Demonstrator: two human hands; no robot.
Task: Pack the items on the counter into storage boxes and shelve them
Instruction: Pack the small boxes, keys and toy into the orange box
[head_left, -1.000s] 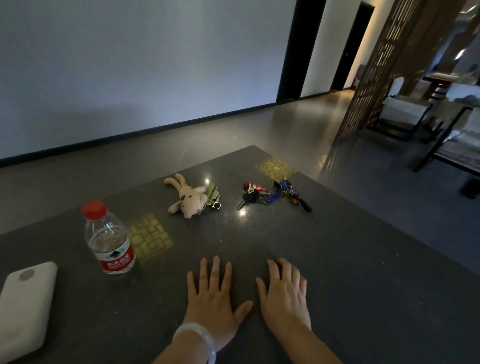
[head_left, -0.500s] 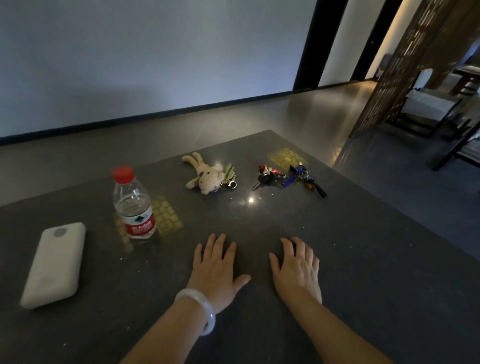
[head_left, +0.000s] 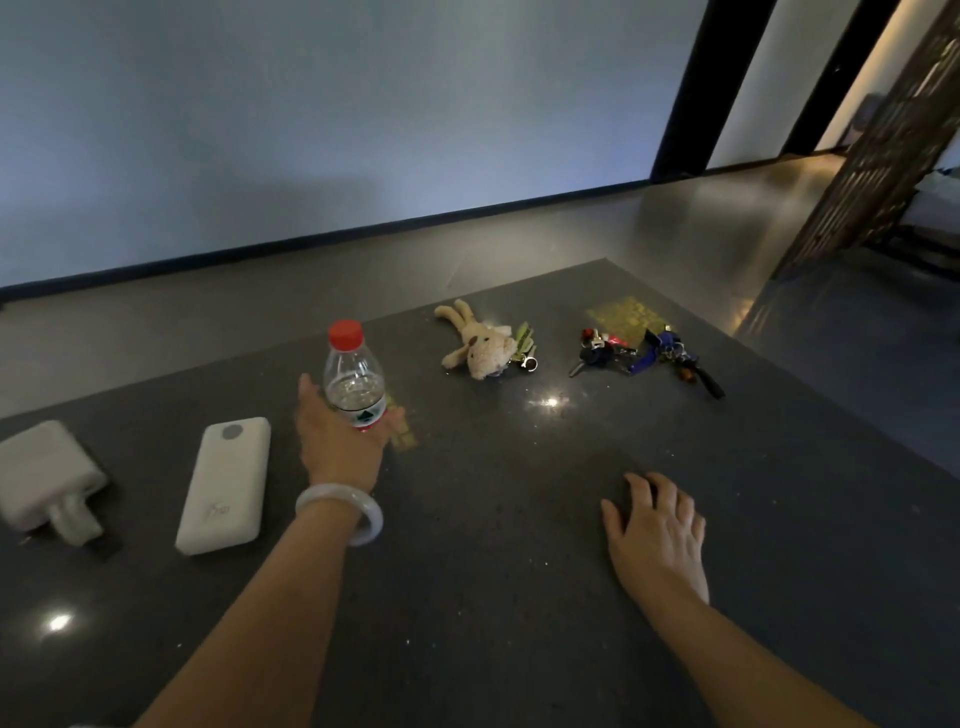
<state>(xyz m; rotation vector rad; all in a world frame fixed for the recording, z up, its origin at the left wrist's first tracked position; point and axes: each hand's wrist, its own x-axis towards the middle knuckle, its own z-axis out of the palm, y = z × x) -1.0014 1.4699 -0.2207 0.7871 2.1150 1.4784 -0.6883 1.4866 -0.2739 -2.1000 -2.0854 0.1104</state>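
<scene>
The left hand (head_left: 340, 441) grips the water bottle (head_left: 354, 379) at its labelled waist, likely light, thin-walled and slick, while the right hand (head_left: 657, 530) rests relaxed on the worktop (head_left: 519, 519).

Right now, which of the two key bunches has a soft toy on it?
The left key bunch, beside the plush rabbit. The right key bunch has only a blue strap.

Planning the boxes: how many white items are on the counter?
2: a white rectangular power bank just left of the left hand, and a white soft pouch at the counter's far left edge; more may lie outside the frame.
</scene>
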